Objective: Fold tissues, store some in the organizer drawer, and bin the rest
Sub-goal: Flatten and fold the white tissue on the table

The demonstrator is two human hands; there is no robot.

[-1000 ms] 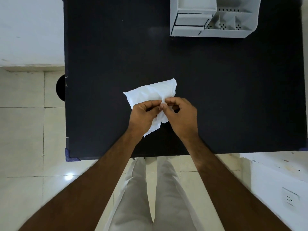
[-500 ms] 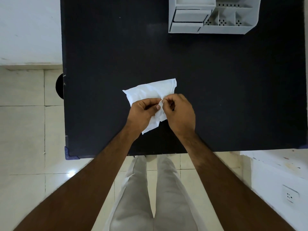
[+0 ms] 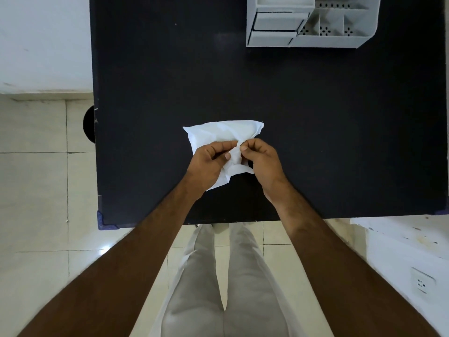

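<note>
The left hand (image 3: 209,164) and the right hand (image 3: 261,161) meet at the near middle of the black tabletop (image 3: 315,122), each pinching with thumb and fingertips a crumpled fold of the white tissue (image 3: 223,133). The rest of the tissue spreads flat on the tabletop beyond and under the hands. Well apart, at the far right edge, stands the white organizer (image 3: 313,23), its drawers on the left side. Pale floor tiles (image 3: 34,190) and white walls surround the tabletop.
</note>
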